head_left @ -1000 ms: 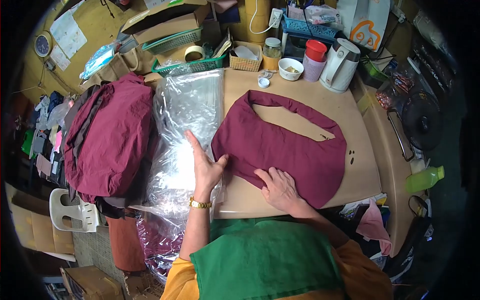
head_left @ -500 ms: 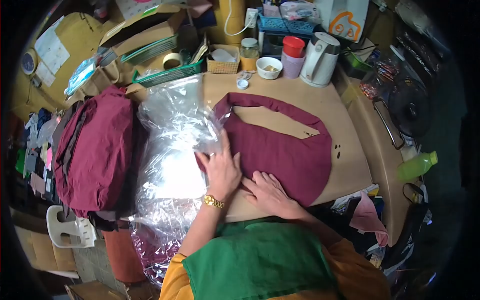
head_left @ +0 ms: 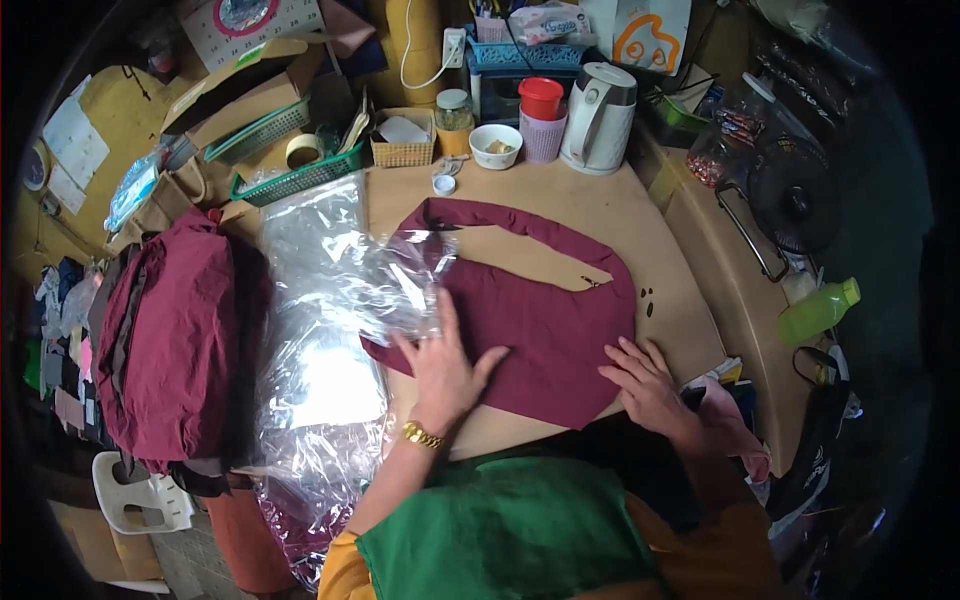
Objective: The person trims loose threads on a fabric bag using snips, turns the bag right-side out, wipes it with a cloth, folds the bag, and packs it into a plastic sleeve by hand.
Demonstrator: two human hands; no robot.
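A maroon fabric shoulder bag (head_left: 530, 340) lies flat on the table (head_left: 670, 300), its strap looped toward the back. My left hand (head_left: 443, 375), with a gold watch at the wrist, rests on the bag's left part, fingers spread and thumb out. Clear plastic bags (head_left: 320, 300) lie to the left, and their crinkled edge covers the bag's left side near my left fingertips. At the bag's lower right edge sits my right hand (head_left: 648, 388), fingers stretched out and touching the fabric.
A pile of maroon bags (head_left: 175, 340) stands at the left. Along the back are a green basket (head_left: 300, 180), a wicker basket (head_left: 403, 150), a jar (head_left: 454, 120), a white bowl (head_left: 495, 150) and a kettle (head_left: 598, 120). A green bottle (head_left: 820, 312) is at the right.
My right hand has moved right, from beside my left hand to the bag's lower right edge. My left thumb has spread outward. The whole view has shifted slightly.
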